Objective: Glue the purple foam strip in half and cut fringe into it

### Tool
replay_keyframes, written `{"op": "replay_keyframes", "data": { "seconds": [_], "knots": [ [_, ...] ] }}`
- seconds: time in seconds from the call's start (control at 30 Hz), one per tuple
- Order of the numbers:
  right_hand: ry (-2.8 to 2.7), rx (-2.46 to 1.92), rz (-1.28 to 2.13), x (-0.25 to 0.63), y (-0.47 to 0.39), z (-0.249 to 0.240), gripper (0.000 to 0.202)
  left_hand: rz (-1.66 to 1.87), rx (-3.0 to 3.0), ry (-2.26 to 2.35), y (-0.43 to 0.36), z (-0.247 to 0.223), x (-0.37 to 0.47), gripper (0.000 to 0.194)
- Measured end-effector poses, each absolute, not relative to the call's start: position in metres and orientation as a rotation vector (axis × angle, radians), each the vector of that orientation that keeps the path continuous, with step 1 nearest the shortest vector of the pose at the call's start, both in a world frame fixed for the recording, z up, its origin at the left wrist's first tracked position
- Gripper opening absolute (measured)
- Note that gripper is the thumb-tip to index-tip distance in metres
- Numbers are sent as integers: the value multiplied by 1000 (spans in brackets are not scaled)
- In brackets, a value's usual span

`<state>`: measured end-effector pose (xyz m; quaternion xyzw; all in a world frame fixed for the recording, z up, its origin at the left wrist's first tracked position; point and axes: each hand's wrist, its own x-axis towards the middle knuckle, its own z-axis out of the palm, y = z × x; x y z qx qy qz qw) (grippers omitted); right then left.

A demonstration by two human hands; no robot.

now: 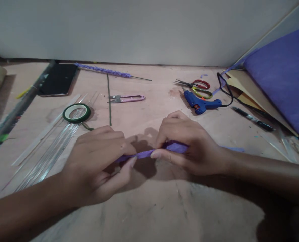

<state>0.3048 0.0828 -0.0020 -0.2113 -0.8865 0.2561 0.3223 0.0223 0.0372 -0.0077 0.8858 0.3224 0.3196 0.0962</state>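
A purple crepe paper strip (145, 154) stretches between my two hands just above the table, narrow and folded or twisted in the middle. My left hand (99, 161) pinches its left part between thumb and forefinger. Thumb and fingers of my right hand (187, 144) grip it further right, where a wider bunched part shows inside the palm. The strip's flat tail comes out behind my right wrist. Beyond my left hand lie a roll of green floral tape (65, 115) and a thin green stem wire (109, 107).
Clear sticks (52, 153) lie at left, near a phone (57, 80). Behind are a purple fringed stem (104, 70) and thread snips (129, 98). At right are scissors (201, 84), a blue glue gun (202, 102) with its cord, a pen (252, 118) and purple paper (282, 74).
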Motion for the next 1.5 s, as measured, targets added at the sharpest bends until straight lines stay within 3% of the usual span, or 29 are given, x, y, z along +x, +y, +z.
{"op": "replay_keyframes", "data": {
  "seconds": [0.3, 0.43, 0.57, 0.73, 0.87, 0.97, 1.1, 1.27, 1.5],
  "knots": [
    [-2330, -529, 734, 309, 88, -3, 18, 932, 2576, 996, 45, -6, 22, 14],
    [-2282, -369, 1032, 312, 94, 1, 36, 973, 2564, 932, 48, -10, 22, 13],
    [-2189, -261, 1133, 312, 93, 11, 13, 999, 2589, 905, 51, -12, 21, 13],
    [-2012, -485, 1394, 320, 95, 45, 42, 963, 2598, 914, 55, -13, 22, 17],
    [-2189, -626, 1066, 332, 111, 59, 48, 855, 2651, 1012, 60, -17, 24, 11],
    [-2276, -697, 1060, 326, 113, 45, 43, 920, 2815, 1084, 55, -12, 27, 22],
    [-2214, -695, 1309, 300, 98, 21, 37, 1135, 3009, 998, 38, 13, 36, 31],
    [-2000, -574, 1632, 275, 83, 18, 19, 1076, 3022, 967, 30, 33, 51, 14],
    [-1936, -503, 1700, 266, 85, 9, 8, 1104, 3038, 880, 34, 38, 54, 12]
  ]
}}
